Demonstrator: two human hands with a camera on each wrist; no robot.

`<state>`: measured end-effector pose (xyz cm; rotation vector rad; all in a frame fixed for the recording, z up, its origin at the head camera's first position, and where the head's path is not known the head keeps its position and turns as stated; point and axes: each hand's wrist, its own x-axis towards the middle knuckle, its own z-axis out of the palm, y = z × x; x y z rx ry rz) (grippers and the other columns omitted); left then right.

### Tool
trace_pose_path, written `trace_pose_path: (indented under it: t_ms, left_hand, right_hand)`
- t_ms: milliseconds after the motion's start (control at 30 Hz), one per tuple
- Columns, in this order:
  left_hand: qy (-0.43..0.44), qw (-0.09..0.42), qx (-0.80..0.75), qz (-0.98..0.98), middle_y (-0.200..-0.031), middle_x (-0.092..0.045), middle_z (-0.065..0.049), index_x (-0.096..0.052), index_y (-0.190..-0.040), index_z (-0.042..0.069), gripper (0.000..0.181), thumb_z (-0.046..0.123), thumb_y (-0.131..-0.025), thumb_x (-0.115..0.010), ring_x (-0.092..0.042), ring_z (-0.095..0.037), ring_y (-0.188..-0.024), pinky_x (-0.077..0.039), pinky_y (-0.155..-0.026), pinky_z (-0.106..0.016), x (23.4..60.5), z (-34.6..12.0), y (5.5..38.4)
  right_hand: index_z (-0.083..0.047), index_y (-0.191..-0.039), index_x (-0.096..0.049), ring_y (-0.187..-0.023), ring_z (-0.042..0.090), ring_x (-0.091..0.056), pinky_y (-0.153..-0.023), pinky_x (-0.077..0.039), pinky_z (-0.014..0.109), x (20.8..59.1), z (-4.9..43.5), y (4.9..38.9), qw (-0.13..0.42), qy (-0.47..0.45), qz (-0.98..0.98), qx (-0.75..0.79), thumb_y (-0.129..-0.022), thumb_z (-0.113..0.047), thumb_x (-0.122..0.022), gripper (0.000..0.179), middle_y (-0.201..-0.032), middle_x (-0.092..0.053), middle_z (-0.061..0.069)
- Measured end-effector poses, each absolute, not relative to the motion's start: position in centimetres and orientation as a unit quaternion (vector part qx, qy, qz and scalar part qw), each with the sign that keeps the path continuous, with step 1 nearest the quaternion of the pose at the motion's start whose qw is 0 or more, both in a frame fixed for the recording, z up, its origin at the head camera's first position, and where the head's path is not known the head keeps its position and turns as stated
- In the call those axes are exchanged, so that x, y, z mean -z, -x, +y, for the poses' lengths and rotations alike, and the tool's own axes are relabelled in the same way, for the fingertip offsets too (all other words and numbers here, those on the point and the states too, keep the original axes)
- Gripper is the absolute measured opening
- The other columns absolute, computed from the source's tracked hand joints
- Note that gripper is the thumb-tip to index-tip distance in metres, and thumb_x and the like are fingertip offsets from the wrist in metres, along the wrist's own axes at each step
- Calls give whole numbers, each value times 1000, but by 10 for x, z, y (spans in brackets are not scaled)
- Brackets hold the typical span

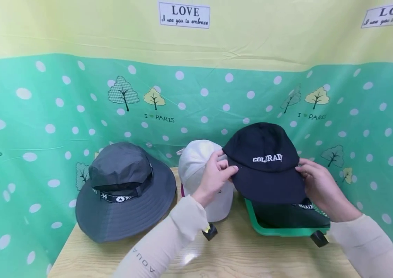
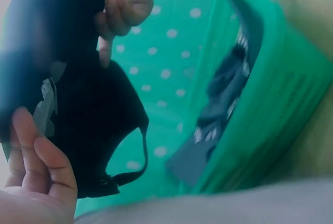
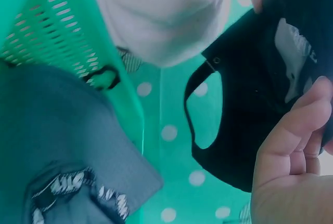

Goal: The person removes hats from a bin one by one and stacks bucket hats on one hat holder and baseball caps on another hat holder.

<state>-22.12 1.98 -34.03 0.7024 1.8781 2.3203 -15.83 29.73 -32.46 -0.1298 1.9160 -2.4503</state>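
A black baseball cap (image 1: pixel 262 143) with white lettering is held up by both hands over the green basket, brim toward me. My left hand (image 1: pixel 213 175) pinches its left edge where brim meets crown, thumb on the front. On the opposite edge, my right hand (image 1: pixel 321 187) pinches the cap in the same way. The cap's back opening and strap (image 3: pixel 188 107) show in the right wrist view, along with a pale label inside (image 3: pixel 291 52). Below, a dark hat (image 1: pixel 283 216) with white lettering lies in the green basket (image 1: pixel 276 232), partly hidden by the cap.
A white cap (image 1: pixel 196 162) stands on the wooden table (image 1: pixel 238 255) left of the basket, partly behind my left hand. Farther left sits a wide-brimmed dark grey hat (image 1: pixel 123 166). A green and yellow printed cloth (image 1: pixel 196 92) hangs behind and at both sides.
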Motion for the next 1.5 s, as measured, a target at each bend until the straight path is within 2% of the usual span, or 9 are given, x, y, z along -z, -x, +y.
trace_pose_path:
  t_ms: [400, 533, 667, 800, 933, 1067, 1167, 1300, 1500]
  left_hand:
    - [-207, -15, -738, 642, -61, -49, 4, -20, -148, 3, 76, -3, -83, -60, -47, -10, -57, -42, -65, -22, 311, -49, 248]
    - [-183, -10, -739, 648, -66, -53, 3, -14, -151, 8, 81, -3, -85, -59, -51, -11, -60, -46, -66, -24, 315, -68, 255]
    - [-154, -26, -729, 666, -63, -49, 3, -12, -152, 11, 84, -4, -84, -59, -49, -11, -57, -45, -67, -25, 326, -78, 262]
    - [-120, -24, -729, 673, -63, -38, 3, -11, -152, 12, 85, -4, -82, -56, -43, -13, -59, -42, -76, -28, 339, -83, 270]
    - [-84, -5, -738, 670, -73, -47, 4, -11, -152, 11, 84, -3, -81, -53, -50, -13, -74, -41, -83, -29, 351, -85, 274]
    - [-57, 21, -757, 651, -80, -49, 0, -12, -152, 10, 84, -3, -80, -52, -53, -15, -81, -44, -84, -31, 358, -84, 273]
    - [-44, 34, -776, 628, -113, -53, -10, -10, -153, 9, 84, -2, -80, -52, -52, -18, -98, -43, -96, -38, 361, -83, 271]
    - [-40, 44, -798, 600, -150, -23, -22, -5, -153, 7, 86, -1, -80, -50, -42, -25, -124, -33, -106, -46, 363, -84, 266]
    - [-39, 36, -796, 604, -112, -56, -11, -8, -152, 7, 86, -3, -78, -50, -57, -15, -93, -48, -83, -30, 373, -86, 256]
  right_hand:
    - [-14, -102, -50, -67, 12, -47, -61, -42, 27, 301, 227, 208, 7, 63, 651, 757, -98, -6, -41, 12, -82, -48, -2]
    - [-13, -132, -42, -78, 14, -44, -71, -43, 27, 301, 205, 225, 11, 42, 673, 739, -98, -7, -36, 35, -113, -45, 8]
    - [-17, -154, -9, -96, 16, -42, -87, -38, 28, 309, 189, 242, 13, 6, 681, 732, -98, -9, -35, 63, -152, -16, 11]
    - [-20, -154, -14, -87, 15, -43, -82, -40, 28, 323, 176, 256, 5, -18, 682, 731, -96, -8, -37, 63, -147, -25, 12]
    - [-19, -153, -18, -76, 13, -45, -73, -45, 26, 340, 170, 258, 16, -27, 682, 731, -96, -7, -38, 62, -133, -36, 12]
    - [-16, -154, -12, -95, 14, -49, -79, -43, 25, 351, 168, 255, 41, -35, 664, 745, -97, -7, -37, 63, -147, -26, 14]
    - [-8, -146, -32, -97, 15, -52, -77, -44, 25, 356, 167, 253, 58, -31, 648, 758, -97, -8, -36, 49, -135, -39, 15]
    - [0, -119, -44, -80, 13, -54, -71, -47, 28, 361, 164, 249, 77, -30, 633, 770, -99, -8, -35, 24, -108, -45, 9]
    - [2, -148, -19, -87, 10, -56, -71, -48, 26, 366, 160, 236, 63, -62, 677, 731, -101, -12, -37, 52, -137, -36, 20]
